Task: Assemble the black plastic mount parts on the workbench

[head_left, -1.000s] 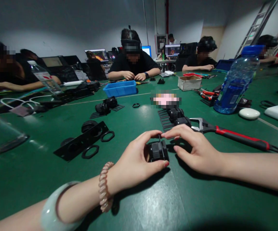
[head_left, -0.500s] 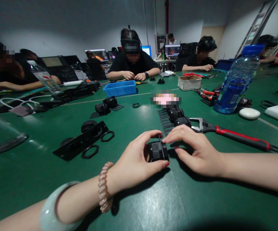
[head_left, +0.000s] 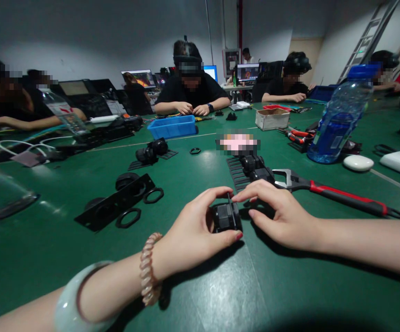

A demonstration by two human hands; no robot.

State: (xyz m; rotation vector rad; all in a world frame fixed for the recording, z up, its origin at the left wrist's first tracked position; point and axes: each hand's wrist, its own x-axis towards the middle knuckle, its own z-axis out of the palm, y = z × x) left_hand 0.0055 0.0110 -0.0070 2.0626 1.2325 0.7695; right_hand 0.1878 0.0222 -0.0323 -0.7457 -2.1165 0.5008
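Observation:
My left hand [head_left: 189,233] is wrapped round a black cable gland [head_left: 223,217] with a hexagonal body. A thin black plate, seen edge-on, stands at its right side, between thumb and fingers. From the right, my right hand [head_left: 279,212] reaches in with thumb and fingers apart. Its index fingertip is at the plate's upper edge; whether it touches I cannot tell. On the left lies a flat black plate [head_left: 117,203] with round black fittings, beside two black hexagonal ring nuts [head_left: 128,218]. Beyond my right hand are more black glands [head_left: 251,163] by a slotted strip.
A red-and-black adjustable wrench [head_left: 345,196] lies to the right. Behind it stand a blue-capped bottle [head_left: 340,115] and a white oval object [head_left: 358,163]. Further off are a blue tray [head_left: 172,127], a small box [head_left: 272,119] and several people working round the green table.
My right thumb and fingers have shifted slightly, and the thumb sits a little further left. My left hand keeps its hold on the cable gland.

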